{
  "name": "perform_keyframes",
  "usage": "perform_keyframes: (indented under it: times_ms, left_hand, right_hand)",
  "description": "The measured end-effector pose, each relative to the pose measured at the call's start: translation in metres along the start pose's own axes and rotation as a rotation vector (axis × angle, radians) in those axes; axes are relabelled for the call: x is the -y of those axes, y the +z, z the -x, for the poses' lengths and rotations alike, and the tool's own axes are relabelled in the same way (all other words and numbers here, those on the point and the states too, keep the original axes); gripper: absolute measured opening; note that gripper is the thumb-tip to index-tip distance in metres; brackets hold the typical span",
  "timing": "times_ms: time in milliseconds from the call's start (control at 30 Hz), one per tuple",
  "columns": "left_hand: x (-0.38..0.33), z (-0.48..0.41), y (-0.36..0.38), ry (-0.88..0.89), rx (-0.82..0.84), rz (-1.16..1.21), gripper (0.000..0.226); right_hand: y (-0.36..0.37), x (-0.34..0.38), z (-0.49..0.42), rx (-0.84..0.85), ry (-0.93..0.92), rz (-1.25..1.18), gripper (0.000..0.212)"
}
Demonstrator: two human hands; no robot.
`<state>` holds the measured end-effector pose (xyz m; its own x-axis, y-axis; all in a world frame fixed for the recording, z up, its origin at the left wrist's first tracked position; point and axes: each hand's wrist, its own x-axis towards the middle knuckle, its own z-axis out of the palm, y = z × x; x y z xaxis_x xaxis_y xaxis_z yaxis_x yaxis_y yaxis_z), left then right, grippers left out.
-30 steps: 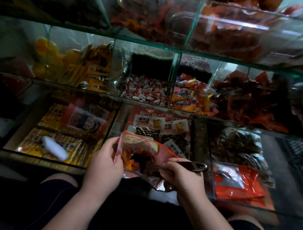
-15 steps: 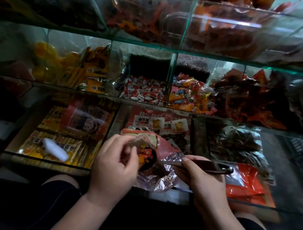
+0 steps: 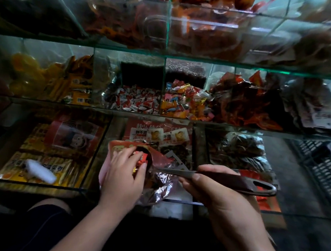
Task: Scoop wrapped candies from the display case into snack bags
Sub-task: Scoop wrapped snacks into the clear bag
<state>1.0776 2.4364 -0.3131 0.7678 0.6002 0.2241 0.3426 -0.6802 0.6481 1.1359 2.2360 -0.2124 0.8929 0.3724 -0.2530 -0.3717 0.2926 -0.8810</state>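
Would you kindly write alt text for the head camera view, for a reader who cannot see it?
A person's left hand holds open a red snack bag of wrapped candies while the right hand grips a dark-handled scoop whose far end reaches into it. Behind stands a glass display case with compartments of wrapped sweets and packaged snacks.

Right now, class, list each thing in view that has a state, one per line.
Snack bag: open, held by left hand.
Scoop: gripped by right hand, bowl in the bag.
Red-and-white candy bin: partly full.
Mixed candy bin: partly full.
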Motion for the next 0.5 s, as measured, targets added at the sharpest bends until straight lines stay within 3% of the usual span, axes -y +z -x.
perform_keyframes:
  times_ms: [133,267,333,500]
  left_hand:
    - [-0.005,-0.004,-0.005,0.092,-0.16,0.048,0.036]
    - [-0.027,-0.034,-0.017,0.25,-0.211,0.05,0.027]
    - [-0.044,-0.056,-0.024,0.33,-0.238,0.073,0.024]
    - [-0.079,-0.096,-0.039,0.361,-0.304,0.226,0.035]
  right_hand:
    - [0.008,0.009,0.003,0.048,0.059,0.011,0.051]
    - [0.009,0.022,0.005,-0.029,-0.026,-0.087,0.015]
    - [0.01,0.034,-0.002,-0.058,-0.031,-0.221,0.007]
    - [0.009,0.066,-0.032,-0.172,-0.119,-0.443,0.014]
